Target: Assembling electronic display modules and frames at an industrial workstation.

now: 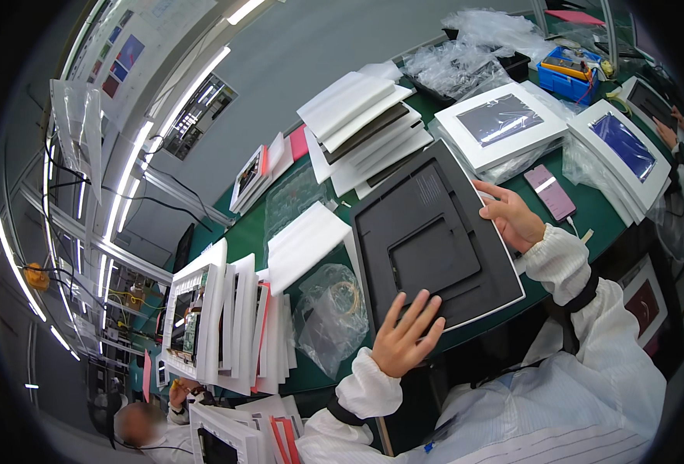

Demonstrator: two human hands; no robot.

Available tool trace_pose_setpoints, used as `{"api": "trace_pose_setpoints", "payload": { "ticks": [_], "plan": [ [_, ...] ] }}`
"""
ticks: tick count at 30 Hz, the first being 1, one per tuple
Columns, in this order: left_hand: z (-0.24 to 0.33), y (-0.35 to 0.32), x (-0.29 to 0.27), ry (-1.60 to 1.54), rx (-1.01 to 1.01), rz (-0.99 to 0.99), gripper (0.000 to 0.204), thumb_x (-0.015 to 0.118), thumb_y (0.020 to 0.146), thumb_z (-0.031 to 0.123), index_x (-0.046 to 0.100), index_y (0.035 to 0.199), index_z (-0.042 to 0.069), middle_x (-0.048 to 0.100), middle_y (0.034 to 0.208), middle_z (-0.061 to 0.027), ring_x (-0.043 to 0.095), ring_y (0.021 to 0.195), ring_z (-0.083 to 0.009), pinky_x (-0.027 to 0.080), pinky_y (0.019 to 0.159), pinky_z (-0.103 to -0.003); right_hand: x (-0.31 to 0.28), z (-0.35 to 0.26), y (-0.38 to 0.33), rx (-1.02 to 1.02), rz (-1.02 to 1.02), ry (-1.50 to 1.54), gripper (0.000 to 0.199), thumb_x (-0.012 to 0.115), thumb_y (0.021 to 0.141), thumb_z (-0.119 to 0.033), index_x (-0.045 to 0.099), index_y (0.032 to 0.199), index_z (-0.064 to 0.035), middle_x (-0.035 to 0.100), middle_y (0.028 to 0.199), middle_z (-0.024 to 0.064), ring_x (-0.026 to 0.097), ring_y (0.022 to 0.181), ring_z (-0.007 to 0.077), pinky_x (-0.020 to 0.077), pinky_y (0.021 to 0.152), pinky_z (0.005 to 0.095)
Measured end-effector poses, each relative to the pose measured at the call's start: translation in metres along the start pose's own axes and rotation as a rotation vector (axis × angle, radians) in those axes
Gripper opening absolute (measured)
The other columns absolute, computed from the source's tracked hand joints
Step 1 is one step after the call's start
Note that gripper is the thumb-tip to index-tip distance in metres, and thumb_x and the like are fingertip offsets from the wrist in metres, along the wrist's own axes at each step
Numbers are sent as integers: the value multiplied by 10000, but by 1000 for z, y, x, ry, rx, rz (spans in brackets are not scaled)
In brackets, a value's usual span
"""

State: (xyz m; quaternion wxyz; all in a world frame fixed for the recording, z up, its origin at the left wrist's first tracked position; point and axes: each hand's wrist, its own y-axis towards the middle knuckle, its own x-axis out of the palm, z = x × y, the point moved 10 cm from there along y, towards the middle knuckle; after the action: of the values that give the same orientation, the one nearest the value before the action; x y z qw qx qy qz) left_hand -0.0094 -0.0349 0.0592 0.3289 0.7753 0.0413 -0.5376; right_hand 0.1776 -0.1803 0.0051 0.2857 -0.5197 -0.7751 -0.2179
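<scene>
A flat black panel [381, 224] with a white edge stands tilted in front of me, its recessed back facing me. My right hand [510, 216] grips its right edge, thumb on the black face and the other fingers mostly behind. Over the panel's lower left part, my left hand [408, 334] is spread with its fingers stretched out; whether it touches the surface I cannot tell. Beside the panel's left edge are a white foam sheet [305, 246] and a clear plastic bag [330, 313] with something thin and coiled in it.
White framed panels [203, 309] stand in a row on the left. Foam sheets [357, 100] are piled behind. Farther right lie framed screens [501, 120], a phone [549, 192] with a cable and a blue bin [566, 77]. Other people sit at the far left and right.
</scene>
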Motion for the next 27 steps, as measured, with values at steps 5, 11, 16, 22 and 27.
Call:
{"api": "trace_pose_setpoints", "payload": {
  "ticks": [5, 11, 16, 22, 27],
  "plan": [
    [-76, -57, -29, -12, -686, 475, 519, 628, 842, 321, 442, 1198, -8, 526, 1215, -176, 529, 1123, -317, 390, 976, -425, 10, -8, 1, -62, -16, 115, 693, 558, 743, 28, 248, 1362, 56, 525, 1161, 169, 598, 951, 179, 513, 839, 288],
    [-102, -136, 77, -1726, -1492, 756, 525, 498, 914, 419, 435, 1215, -7, 546, 1134, -134, 580, 963, -239, 491, 831, -363, 47, 1, 22, 0, -184, -40, 637, 609, 762, -51, 331, 1326, 50, 570, 1078, 111, 596, 907, 130, 506, 799, 237],
    [-121, -147, 22, -1594, -1318, 957, 514, 498, 911, 420, 471, 1158, -30, 584, 1077, -151, 615, 900, -252, 521, 771, -354, 31, 21, 84, -61, -97, -470, 413, 648, 812, -178, 518, 1178, -38, 625, 986, 92, 609, 896, 168, 500, 774, 284],
    [-133, -177, -30, -1175, -1333, 996, 586, 473, 922, 439, 409, 1235, -53, 521, 1167, -162, 567, 992, -254, 460, 870, -328, 14, 111, 109, -68, -236, -1621, 453, 723, 731, -308, 575, 1079, -58, 596, 1028, 153, 548, 1015, 300, 448, 851, 378],
    [-128, -202, -59, -1031, -1355, 1068, 590, 482, 920, 439, 410, 1224, -61, 523, 1161, -161, 573, 981, -243, 465, 850, -314, 49, 139, 106, 123, -50, -1953, 599, 677, 720, -434, 513, 1135, -34, 488, 1078, 179, 470, 1031, 311, 436, 801, 423]
  ]
}}
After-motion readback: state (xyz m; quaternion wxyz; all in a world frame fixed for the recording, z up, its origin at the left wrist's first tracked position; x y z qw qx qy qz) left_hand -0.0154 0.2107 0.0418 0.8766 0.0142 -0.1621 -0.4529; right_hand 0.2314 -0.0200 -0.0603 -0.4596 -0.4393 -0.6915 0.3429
